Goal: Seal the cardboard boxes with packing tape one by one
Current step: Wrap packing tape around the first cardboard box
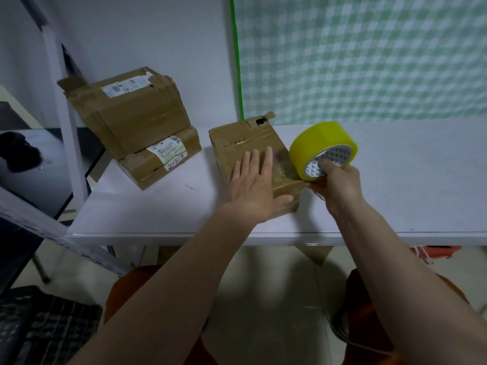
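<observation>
At frame centre, the small brown cardboard box (250,156) sits on the white table (395,185). The left hand (254,188) presses flat on it, fingers spread, gripping nothing. The right hand (336,180) pinches the yellow packing tape roll (320,143) through its core. The box looks light and likely to slide; the stiff roll handles best by its core.

Two stacked boxes (137,127) left of single box (250,154) on table (158,206)

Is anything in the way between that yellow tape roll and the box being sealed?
Nothing visible. The right hand holds the tape roll right at the box edge, while the left hand lies flat on the box top, beside the roll.
</observation>
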Demonstrator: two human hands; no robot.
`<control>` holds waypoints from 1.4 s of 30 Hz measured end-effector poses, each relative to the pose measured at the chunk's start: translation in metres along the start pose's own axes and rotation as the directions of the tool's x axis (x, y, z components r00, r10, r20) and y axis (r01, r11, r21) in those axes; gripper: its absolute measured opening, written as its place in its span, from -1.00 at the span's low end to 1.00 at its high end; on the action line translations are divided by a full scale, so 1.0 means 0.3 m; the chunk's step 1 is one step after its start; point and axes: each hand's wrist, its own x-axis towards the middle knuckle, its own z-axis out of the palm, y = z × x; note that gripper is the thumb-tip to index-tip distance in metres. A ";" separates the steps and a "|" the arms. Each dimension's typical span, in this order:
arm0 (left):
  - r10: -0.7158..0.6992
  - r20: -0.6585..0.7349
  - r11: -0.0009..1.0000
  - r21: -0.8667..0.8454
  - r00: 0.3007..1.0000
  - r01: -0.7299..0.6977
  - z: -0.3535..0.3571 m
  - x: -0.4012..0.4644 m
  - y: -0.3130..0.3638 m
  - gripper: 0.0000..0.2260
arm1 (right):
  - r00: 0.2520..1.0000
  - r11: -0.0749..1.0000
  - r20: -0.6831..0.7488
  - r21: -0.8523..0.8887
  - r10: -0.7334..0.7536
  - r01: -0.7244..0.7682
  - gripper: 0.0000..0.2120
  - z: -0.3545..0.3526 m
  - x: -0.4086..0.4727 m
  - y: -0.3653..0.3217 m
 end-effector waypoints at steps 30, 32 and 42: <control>0.047 0.046 0.988 0.141 0.998 -0.054 0.005 0.042 -0.157 -0.19 | 1.000 0.932 0.021 -0.363 -0.012 0.018 -0.92 -0.100 0.110 0.086; 0.042 0.068 0.987 0.153 0.997 -0.052 -0.008 0.051 -0.172 -0.18 | 0.998 0.894 0.047 -0.446 -0.032 0.049 -0.89 -0.105 0.107 0.093; -0.009 -0.057 0.979 0.204 0.998 0.020 -0.032 0.076 -0.174 -0.26 | 0.974 0.588 0.057 -0.789 -0.219 0.178 -0.74 -0.150 0.127 0.084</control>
